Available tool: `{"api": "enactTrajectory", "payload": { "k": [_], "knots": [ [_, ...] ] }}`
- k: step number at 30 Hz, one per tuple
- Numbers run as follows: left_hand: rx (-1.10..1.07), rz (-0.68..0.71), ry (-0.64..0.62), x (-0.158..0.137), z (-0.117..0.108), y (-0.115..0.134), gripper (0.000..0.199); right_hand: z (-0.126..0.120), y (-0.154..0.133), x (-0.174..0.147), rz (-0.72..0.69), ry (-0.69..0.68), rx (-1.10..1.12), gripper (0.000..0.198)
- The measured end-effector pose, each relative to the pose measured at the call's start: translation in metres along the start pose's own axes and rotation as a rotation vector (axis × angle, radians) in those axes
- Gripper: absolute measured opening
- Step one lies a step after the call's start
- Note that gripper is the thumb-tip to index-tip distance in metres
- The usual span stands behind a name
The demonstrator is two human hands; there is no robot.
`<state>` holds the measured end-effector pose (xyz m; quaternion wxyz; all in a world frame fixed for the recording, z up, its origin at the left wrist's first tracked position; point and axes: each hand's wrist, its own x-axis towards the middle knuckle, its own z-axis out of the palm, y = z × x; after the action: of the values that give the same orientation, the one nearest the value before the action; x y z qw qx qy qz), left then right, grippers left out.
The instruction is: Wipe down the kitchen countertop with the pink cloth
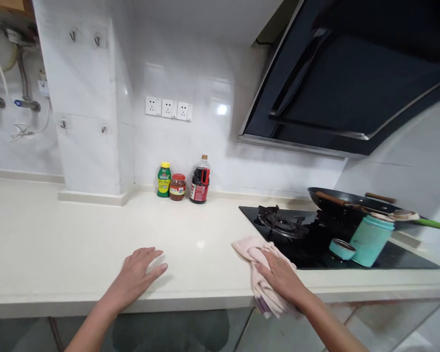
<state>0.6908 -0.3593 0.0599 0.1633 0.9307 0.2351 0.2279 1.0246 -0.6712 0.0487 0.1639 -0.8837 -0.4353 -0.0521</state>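
My right hand presses a pale pink cloth onto the counter at the left front corner of the stove. Part of the cloth is bunched under my fingers, and its striped end hangs over the counter's front edge. My left hand is over the white countertop, fingers apart and holding nothing. Whether its fingertips touch the surface, I cannot tell.
A black gas stove bears a wok, a teal flask and a small teal cup. Against the wall stand a green bottle, a red-lidded jar and a dark sauce bottle. A range hood slants overhead.
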Motion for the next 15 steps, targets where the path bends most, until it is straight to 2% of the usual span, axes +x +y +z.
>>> {"api": "enactTrajectory", "payload": {
  "k": [4,7,11,15],
  "knots": [
    [0.027,0.04,-0.006,-0.003,0.0,0.002,0.053,0.016,0.037,-0.042,-0.044,0.039,-0.069,0.065],
    [0.05,0.065,-0.012,-0.006,-0.003,0.006,0.053,0.032,0.051,-0.05,-0.032,0.047,-0.099,0.062],
    [0.067,0.057,-0.073,-0.008,-0.008,0.012,0.059,0.041,0.051,-0.019,0.016,0.018,-0.094,0.07],
    [0.037,0.061,-0.067,-0.011,-0.008,0.013,0.058,0.037,0.027,0.047,0.007,0.012,-0.144,0.068]
  ]
}}
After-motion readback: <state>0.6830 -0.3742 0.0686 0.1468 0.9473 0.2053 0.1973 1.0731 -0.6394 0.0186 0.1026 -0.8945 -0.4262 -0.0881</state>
